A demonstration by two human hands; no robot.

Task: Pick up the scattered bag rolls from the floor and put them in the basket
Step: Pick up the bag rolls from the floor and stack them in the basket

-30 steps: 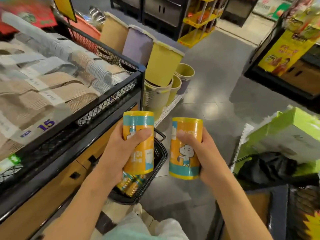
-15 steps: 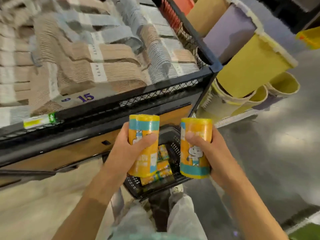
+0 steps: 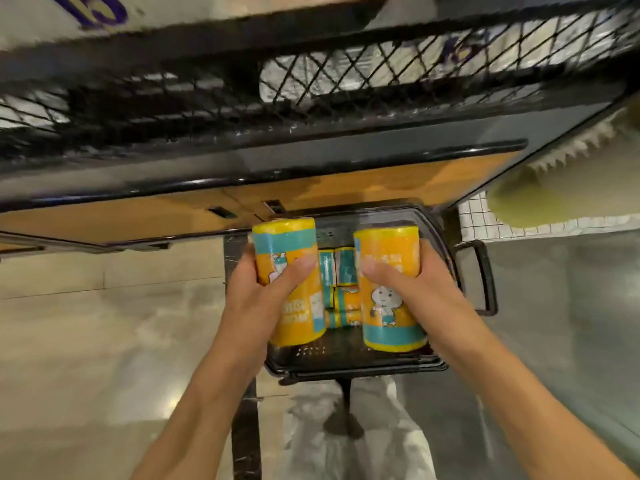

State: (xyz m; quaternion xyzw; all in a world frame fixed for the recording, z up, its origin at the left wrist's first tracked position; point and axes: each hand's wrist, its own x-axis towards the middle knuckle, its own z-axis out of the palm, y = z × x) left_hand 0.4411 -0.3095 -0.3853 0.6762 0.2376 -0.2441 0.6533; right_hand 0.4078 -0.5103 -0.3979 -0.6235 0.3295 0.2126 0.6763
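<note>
Each hand has its grip wrapped fully around one bag roll: the left hand holds the left bag roll, the right hand the right bag roll, both upright and directly above the black plastic basket. More rolls already lie on the basket floor between them (how many is hard to tell). The rolls look light and fairly firm, with a slick printed wrapper, so a grip round the middle of the cylinder seems soundest. The basket stands on the shop floor just beside a mesh display bin.
</note>
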